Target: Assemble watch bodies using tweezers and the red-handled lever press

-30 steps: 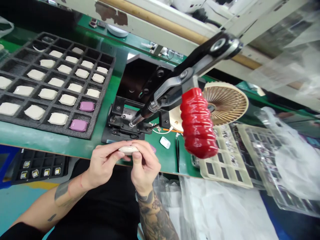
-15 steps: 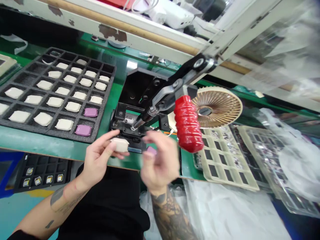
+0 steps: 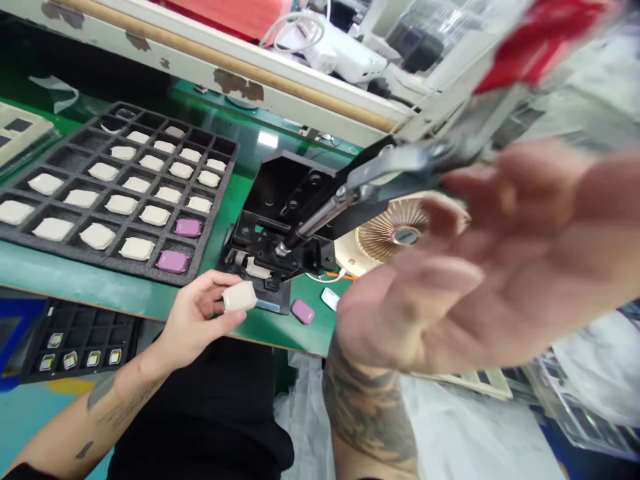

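Between the thumb and fingers of my left hand [image 3: 197, 313] is a cream watch-case-shaped shell [image 3: 240, 297], held in front of the black toggle press [image 3: 300, 200]. Another cream piece [image 3: 259, 268] sits in the press's fixture, partly covered by its upper parts. My right hand [image 3: 480, 267] is large and blurred at the right, palm showing and fingers apart. It is below the raised lever with its red grip [image 3: 540, 47]; whether it touches the lever is hard to see. A purple shell [image 3: 303, 311] and a small white piece [image 3: 330, 299] lie right of the press.
A dark foam tray [image 3: 115, 193] on the left holds cream shells and two purple ones. Behind my right hand stands a gold-and-cream fan [image 3: 400, 230]. A lower black tray [image 3: 80, 340] holds small parts. A shelf [image 3: 300, 100] with a white power strip [image 3: 357, 57] spans the back.
My right hand has moved from the press front up and to the right. The red-gripped lever has swung upward. My left hand still holds the cream shell, now tilted more toward view.
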Tool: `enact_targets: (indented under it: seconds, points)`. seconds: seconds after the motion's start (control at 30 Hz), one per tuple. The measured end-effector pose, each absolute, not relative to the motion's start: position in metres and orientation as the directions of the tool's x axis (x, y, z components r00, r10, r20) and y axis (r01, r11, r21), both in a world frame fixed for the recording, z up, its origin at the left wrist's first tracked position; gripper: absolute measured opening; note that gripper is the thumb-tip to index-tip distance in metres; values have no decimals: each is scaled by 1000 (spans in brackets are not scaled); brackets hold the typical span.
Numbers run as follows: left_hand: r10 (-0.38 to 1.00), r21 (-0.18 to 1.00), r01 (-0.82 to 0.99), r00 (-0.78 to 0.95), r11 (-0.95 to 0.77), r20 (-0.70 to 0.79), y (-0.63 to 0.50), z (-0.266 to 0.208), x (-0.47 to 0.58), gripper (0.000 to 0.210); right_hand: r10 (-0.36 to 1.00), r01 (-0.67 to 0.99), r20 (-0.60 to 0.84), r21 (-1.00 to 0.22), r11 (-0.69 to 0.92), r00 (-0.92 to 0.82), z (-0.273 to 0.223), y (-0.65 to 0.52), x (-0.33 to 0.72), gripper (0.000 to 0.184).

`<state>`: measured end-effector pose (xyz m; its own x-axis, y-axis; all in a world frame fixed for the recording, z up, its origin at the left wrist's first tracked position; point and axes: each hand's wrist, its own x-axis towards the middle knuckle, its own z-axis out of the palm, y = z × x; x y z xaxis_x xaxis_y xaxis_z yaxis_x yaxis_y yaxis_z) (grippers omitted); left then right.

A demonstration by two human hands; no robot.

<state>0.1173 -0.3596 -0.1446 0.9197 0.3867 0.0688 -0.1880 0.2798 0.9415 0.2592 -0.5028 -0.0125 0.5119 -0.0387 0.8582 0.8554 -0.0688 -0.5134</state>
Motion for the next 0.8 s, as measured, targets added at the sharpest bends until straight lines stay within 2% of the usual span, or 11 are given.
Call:
enact_targets:
  seconds: [0.03,0.07,0.1,0.17,0.23,0.33,0.43,0.57,0.63,0.7,0.8]
  points:
    - [395,967,-218,906,134,149,-356,-144,112,35,-31,894,897,-442,-73,441,-28,-509,253,37]
    - [400,970,-242,886,-30,234,-352,-143,106,36,32,909,911,-407,-86,411,-46,-517,247,35]
    - [397,948,-257,863,-188,312,-347,-143,101,40,155,912,899,-403,-71,409,-66,-524,241,35]
    - [379,870,-257,822,-421,426,-338,-143,94,48,424,873,771,-471,-123,476,-104,-534,233,40]
    - [361,800,-251,791,-544,494,-331,-142,93,53,605,845,603,-469,-257,520,-134,-534,231,47]
    - [297,708,-274,767,-652,570,-327,-137,101,54,714,822,414,-358,-442,564,-158,-519,240,49]
    - [212,611,-267,774,-745,597,-328,-133,108,56,714,787,338,-351,-508,612,-162,-508,247,45]
    - [115,414,-171,806,-894,580,-332,-135,114,60,597,748,460,-497,-440,657,-159,-522,233,46]
    - [65,301,-131,824,-945,563,-339,-138,124,52,518,719,504,-552,-423,691,-158,-539,221,52]
    - [25,230,-113,851,-967,525,-348,-139,141,36,450,695,530,-571,-437,719,-158,-557,215,55]
    - [31,249,-67,929,-966,370,-358,-135,170,21,418,696,557,-548,-464,717,-152,-577,218,55]
